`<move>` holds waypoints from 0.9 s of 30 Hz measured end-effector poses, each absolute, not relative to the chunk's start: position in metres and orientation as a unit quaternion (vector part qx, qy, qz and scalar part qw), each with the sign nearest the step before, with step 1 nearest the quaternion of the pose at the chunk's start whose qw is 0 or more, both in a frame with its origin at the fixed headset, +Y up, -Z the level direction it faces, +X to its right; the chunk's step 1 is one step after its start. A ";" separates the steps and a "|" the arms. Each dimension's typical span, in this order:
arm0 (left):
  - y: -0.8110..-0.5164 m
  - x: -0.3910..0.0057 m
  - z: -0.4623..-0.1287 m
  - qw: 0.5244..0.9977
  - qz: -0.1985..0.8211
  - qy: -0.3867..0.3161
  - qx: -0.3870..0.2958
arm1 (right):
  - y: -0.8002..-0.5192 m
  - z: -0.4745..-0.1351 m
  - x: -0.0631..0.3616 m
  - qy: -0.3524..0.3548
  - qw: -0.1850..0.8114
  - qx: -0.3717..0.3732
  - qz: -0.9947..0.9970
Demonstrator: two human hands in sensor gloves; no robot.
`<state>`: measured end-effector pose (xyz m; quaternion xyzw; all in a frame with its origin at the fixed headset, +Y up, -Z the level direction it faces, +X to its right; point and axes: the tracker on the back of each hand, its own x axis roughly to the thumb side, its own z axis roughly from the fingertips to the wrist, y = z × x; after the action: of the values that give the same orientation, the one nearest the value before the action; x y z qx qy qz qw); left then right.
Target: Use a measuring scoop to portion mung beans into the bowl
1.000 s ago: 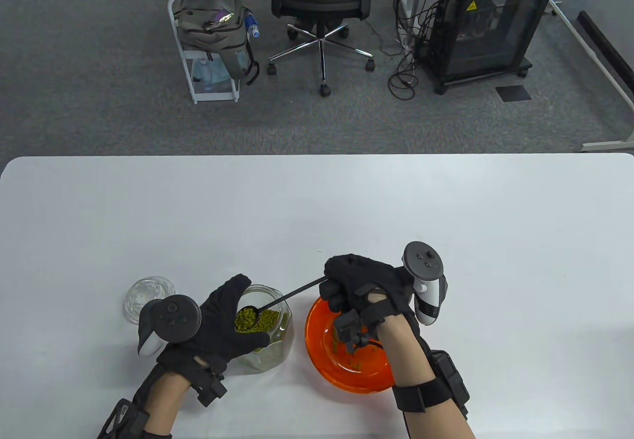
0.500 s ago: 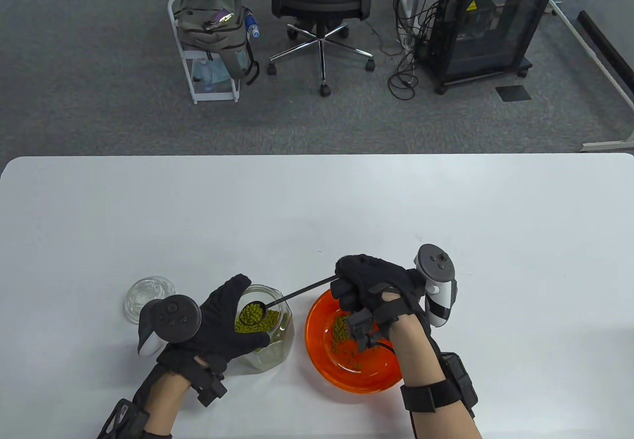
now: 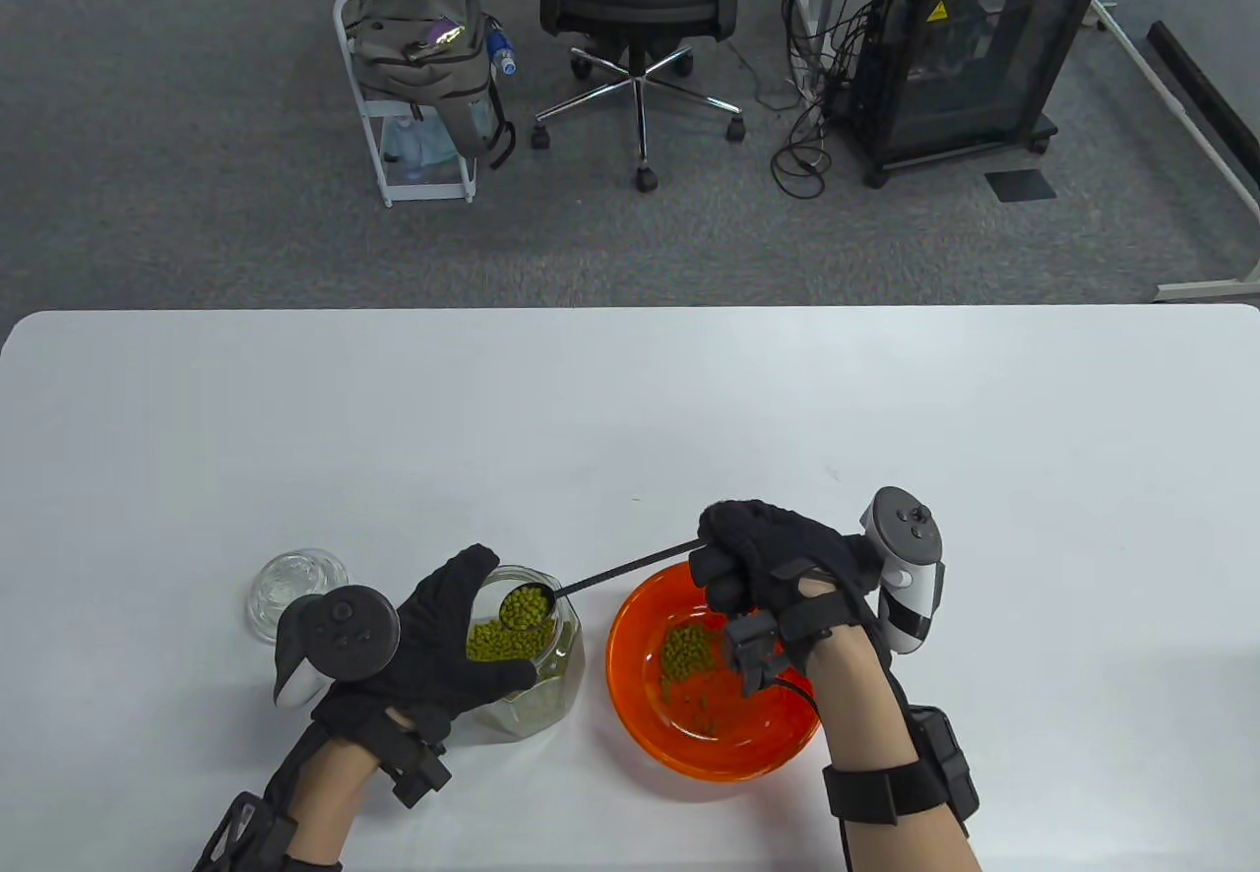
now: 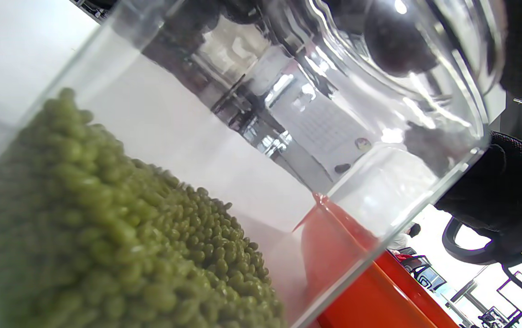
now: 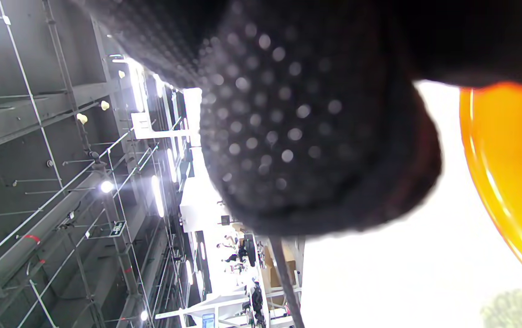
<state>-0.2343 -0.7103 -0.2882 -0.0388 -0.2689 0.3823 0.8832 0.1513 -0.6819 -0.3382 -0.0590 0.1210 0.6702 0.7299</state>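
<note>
**Full scoop over the jar mouth**

Your right hand [image 3: 778, 567] is curled tight round the end of the scoop [image 3: 591, 584] handle, above the far rim of the orange bowl [image 3: 630, 705]. The scoop's cup sits heaped with beans [image 3: 525, 605] over the mouth of the glass jar [image 3: 551, 690]. Your left hand [image 3: 433, 646] wraps the jar's left side, fingers bent round the glass. More beans lie in the jar, and a small pile rests in the bowl, just right of the jar. A glass lid [image 3: 290, 589] lies near the jar's left.
</note>
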 end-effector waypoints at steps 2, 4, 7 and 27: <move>-0.710 -0.234 -0.288 0.883 0.382 -0.269 -0.039 | -0.680 -0.337 0.157 0.118 0.734 -0.061 0.666; -0.710 -0.234 -0.288 0.883 0.383 -0.269 -0.039 | -0.679 -0.336 0.164 0.114 0.737 -0.059 0.664; -0.710 -0.234 -0.288 0.883 0.383 -0.269 -0.039 | -0.677 -0.334 0.174 0.109 0.742 -0.062 0.658; -0.711 -0.234 -0.288 0.883 0.383 -0.269 -0.039 | -0.700 -0.320 0.269 0.078 0.734 -0.116 0.665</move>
<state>-0.2344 -0.7106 -0.2883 -0.0387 -0.2692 0.3831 0.8828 0.2691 -0.6999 -0.3199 -0.1160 0.0780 0.6646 0.7340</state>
